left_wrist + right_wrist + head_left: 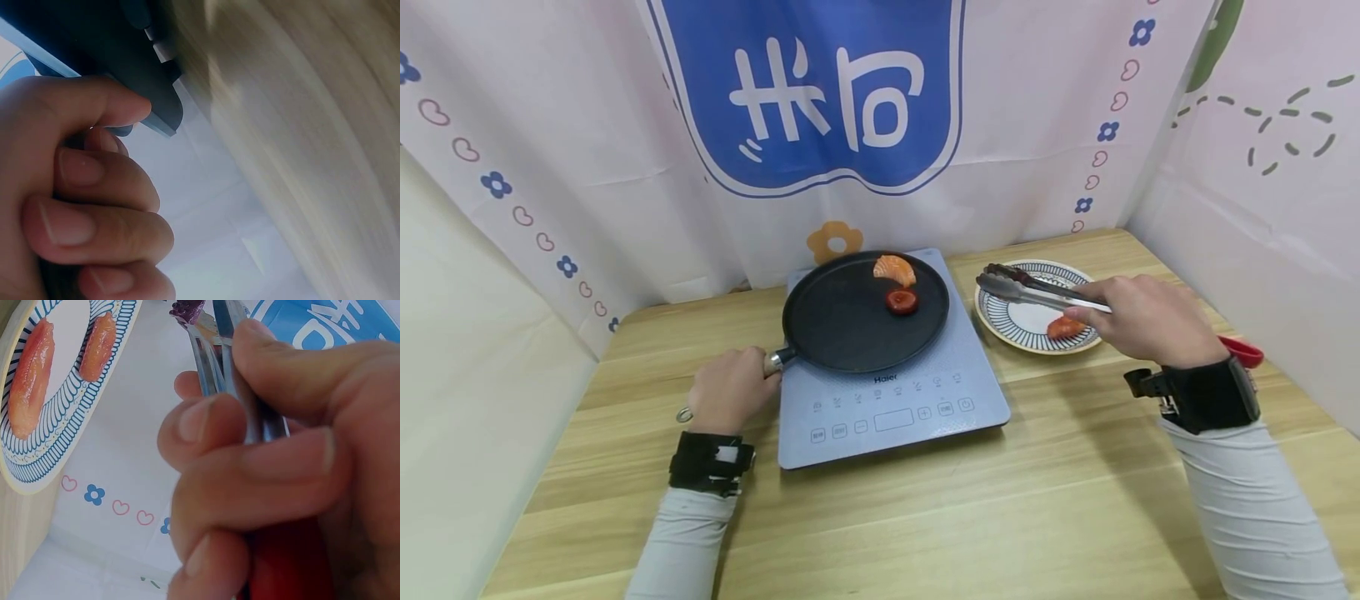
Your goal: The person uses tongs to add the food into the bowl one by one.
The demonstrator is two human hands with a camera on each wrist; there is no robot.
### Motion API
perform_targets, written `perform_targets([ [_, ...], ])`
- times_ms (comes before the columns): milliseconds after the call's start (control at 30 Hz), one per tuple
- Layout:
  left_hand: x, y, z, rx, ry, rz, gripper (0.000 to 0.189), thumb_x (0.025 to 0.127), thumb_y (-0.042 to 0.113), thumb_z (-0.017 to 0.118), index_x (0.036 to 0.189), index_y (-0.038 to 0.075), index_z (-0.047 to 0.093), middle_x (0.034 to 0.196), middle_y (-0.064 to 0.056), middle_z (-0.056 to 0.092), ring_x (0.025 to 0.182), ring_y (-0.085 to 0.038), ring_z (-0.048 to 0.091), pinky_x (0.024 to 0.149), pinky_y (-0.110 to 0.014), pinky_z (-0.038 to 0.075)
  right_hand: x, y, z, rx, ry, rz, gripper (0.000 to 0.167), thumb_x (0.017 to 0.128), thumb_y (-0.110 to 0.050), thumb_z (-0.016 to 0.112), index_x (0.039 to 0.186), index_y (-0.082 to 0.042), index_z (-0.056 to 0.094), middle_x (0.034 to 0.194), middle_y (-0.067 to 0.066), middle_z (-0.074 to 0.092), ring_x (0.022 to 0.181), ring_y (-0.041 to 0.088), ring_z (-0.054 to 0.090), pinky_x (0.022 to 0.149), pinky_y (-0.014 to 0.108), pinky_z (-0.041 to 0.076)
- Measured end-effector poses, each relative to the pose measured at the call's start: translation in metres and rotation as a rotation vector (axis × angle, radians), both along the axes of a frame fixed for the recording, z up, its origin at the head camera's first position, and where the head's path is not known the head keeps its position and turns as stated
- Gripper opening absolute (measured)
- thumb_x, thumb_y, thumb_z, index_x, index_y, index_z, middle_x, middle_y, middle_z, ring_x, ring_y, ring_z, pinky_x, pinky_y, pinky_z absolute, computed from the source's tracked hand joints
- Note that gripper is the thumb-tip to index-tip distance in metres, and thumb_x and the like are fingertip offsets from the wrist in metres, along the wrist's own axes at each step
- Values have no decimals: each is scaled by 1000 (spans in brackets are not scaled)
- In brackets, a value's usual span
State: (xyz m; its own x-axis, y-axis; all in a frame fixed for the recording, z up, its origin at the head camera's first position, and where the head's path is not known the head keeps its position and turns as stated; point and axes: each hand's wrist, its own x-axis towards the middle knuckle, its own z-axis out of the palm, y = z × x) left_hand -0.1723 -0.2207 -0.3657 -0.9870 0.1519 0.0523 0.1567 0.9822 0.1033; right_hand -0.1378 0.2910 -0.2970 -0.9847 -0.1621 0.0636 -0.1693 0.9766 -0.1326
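Note:
My left hand [730, 390] grips the handle [779, 359] of a flat black frying pan [850, 333], its fingers curled round it in the left wrist view. In the pan, towards the right, lie an orange salmon slice [895, 271] with pale lines and a glossy red round slice [902, 302]. My right hand [1150, 321] holds metal tongs [1022, 290] with a red handle [1242, 351]. Their tips reach left over a patterned plate [992, 321]. Two orange-red pieces lie on that plate in the right wrist view, the larger piece [31, 378] beside the smaller piece [98, 347].
The pan stands on a pale blue induction cooktop [895, 442] on a wooden table [925, 533]. Behind the table hangs a white printed curtain [1022, 100] with a large blue emblem. A white wall [467, 333] rises on the left.

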Motion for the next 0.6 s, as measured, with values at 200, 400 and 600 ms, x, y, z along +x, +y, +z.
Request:
perform_targets([
  [200,0,0,-1,-1,6,-4,27,96,24,67,74,9,58,61,-1,47,54,-18,46,46,-31,33,1,-3,1,0,-1,2,49,102,-47,65,140,-15,68,127,26,72,104,42,70,62,46,48],
  [400,0,0,-1,2,14,-8,28,95,23,68,73,9,58,62,-2,48,55,-19,47,46,-31,33,2,-6,0,-7,15,9,47,102,-43,67,139,-16,69,124,24,74,100,38,70,61,42,46],
  [600,-1,0,-2,-3,24,-13,28,95,23,68,74,9,58,62,-1,46,54,-18,46,46,-31,32,2,-11,1,-10,3,-5,49,101,-46,67,139,-15,69,102,18,73,82,29,61,57,36,37],
])
